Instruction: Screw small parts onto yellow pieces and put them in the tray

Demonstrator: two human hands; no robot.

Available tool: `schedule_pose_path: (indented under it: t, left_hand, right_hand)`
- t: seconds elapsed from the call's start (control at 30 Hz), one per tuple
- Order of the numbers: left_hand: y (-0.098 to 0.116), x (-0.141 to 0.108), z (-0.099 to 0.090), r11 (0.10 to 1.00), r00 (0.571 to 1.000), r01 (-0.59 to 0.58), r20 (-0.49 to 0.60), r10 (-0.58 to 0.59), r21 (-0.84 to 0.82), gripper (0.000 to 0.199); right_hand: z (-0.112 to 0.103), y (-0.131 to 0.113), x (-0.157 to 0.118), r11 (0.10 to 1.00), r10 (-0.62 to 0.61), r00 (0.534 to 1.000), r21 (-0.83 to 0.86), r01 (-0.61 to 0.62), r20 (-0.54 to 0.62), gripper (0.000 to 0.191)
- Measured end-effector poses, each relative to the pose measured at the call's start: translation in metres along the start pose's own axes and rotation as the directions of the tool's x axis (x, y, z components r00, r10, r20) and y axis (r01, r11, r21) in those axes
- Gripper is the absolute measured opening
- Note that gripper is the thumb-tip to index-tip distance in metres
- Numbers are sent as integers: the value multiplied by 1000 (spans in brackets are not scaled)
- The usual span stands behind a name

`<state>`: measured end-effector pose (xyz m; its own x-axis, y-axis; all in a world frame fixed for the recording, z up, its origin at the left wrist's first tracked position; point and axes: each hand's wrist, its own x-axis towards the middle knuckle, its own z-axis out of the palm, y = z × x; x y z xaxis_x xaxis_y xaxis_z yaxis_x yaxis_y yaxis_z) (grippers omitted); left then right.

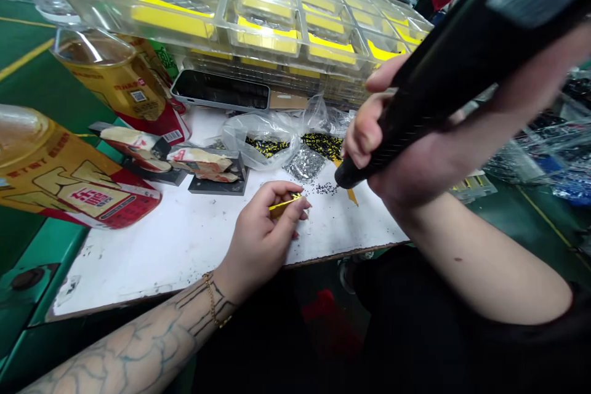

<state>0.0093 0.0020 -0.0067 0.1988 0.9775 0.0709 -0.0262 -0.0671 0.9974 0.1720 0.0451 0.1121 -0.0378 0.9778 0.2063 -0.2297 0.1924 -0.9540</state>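
Note:
My left hand [263, 234] is closed around a small yellow part [279, 204] above the white work surface; the fingers hide most of the part. In my right hand [410, 166] is a black electric screwdriver [429, 74], held at a slant with its narrow end down. That tip sits beside a scatter of tiny dark screws [324, 188] on the table. Behind them lies a heap of small silvery pieces [305, 163]. Clear plastic bags [261, 135] hold many black and yellow parts [323, 145].
Stacked clear trays [263, 3] with yellow parts fill the back, a phone [221, 90] propped before them. Two drink bottles [87, 178] stand at left. Dark blocks [217, 183] with taped tops sit nearer the middle. The table's front edge [323, 260] runs close to my lap.

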Motion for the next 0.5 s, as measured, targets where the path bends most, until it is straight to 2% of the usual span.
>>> schedule_pose_path:
  t: [0.13, 0.2, 0.27, 0.37, 0.5]
  left_hand:
    - [1, 2, 1, 1000, 998, 3, -67, -2, 7, 24]
    - [1, 2, 1, 1000, 993, -2, -117, 5, 24, 23]
    - [0, 3, 0, 999, 986, -3, -165, 9, 35, 24]
    - [-2, 3, 0, 999, 981, 10, -196, -1, 44, 25]
    - [-2, 4, 0, 999, 978, 29, -205, -25, 16, 26]
  right_hand:
    - [-3, 37, 17, 976, -172, 983, 126, 178, -59, 83]
    - [-2, 51, 22, 957, -218, 973, 182, 228, -74, 86]
    - [0, 58, 24, 953, -216, 976, 209, 218, -33, 86]
    - [3, 60, 25, 975, -129, 989, 188, 115, 66, 79]
    - [7, 64, 28, 976, -129, 989, 188, 112, 78, 83]
